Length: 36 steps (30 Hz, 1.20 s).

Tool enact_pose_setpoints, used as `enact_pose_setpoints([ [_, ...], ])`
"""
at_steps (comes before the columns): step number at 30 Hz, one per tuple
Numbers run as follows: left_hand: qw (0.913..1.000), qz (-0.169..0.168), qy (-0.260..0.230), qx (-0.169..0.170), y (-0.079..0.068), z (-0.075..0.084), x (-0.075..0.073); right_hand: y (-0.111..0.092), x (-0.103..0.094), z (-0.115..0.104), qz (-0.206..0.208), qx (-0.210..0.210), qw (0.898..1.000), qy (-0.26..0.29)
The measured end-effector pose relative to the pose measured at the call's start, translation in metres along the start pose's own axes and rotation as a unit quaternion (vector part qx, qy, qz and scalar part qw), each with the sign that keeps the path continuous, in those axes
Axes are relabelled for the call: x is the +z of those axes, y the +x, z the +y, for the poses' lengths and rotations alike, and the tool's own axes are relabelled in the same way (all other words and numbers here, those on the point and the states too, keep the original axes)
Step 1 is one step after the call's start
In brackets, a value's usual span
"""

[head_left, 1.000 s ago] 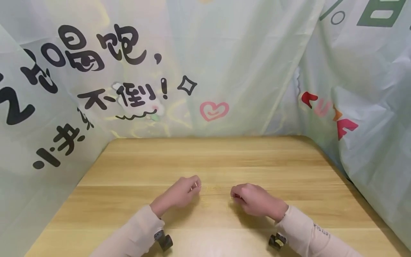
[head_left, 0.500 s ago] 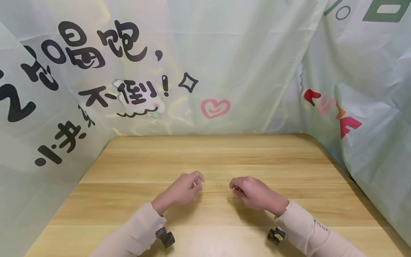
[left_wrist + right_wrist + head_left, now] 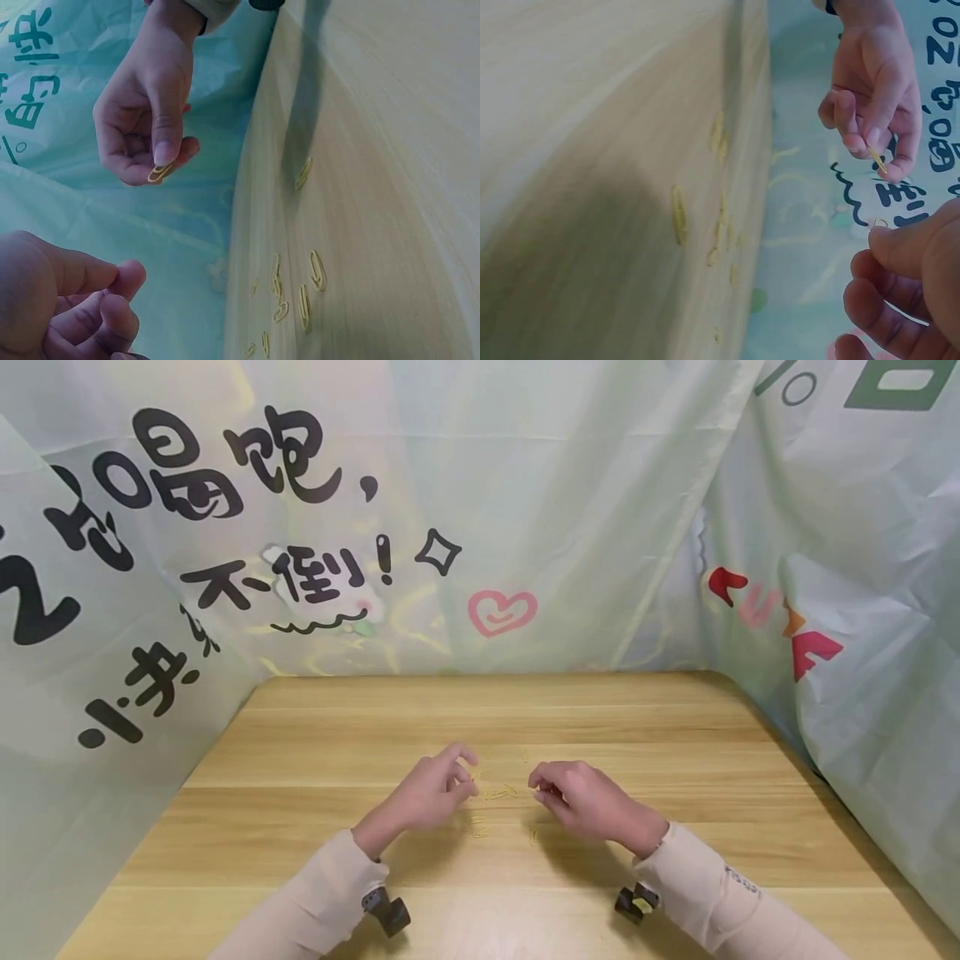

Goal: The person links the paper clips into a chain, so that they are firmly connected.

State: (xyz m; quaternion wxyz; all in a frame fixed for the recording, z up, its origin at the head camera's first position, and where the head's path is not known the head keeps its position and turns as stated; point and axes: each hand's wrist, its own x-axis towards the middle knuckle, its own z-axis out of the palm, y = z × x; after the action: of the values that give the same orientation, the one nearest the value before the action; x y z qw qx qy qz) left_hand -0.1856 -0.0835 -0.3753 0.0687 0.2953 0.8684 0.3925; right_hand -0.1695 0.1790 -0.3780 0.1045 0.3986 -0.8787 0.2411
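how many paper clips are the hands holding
2: one paper clip pinched in the left hand, another paper clip pinched in the right hand; fingers may hide more.

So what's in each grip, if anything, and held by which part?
The right grip pinches a yellow paper clip near one end, the other end sticking out. The left grip pinches a second paper clip, thumb against one end.

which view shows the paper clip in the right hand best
The left wrist view: there the paper clip pinched in the right hand shows much of its looped outline. The right wrist view shows only a small loop; in the head view it's too small to make out.
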Motion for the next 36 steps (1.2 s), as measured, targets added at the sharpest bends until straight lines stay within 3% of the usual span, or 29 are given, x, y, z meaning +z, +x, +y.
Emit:
enact_pose_setpoints([
  [5,0.9996,0.009,-0.013,0.022,0.000,0.001,-0.002,0.005,-0.003,0.000,0.011,-0.006,1.000,0.010],
  [16,0.9991,0.035,-0.006,0.024,0.002,0.004,-0.001,0.009,-0.003,0.001,0.024,-0.008,0.999,0.024],
  [24,0.9968,0.055,0.015,0.056,0.003,0.007,-0.002,0.013,-0.005,-0.003,0.045,-0.014,0.998,0.030],
  [36,0.9962,0.066,0.007,0.056,0.003,0.009,-0.002,0.020,-0.005,-0.008,0.054,-0.017,0.998,0.039],
])
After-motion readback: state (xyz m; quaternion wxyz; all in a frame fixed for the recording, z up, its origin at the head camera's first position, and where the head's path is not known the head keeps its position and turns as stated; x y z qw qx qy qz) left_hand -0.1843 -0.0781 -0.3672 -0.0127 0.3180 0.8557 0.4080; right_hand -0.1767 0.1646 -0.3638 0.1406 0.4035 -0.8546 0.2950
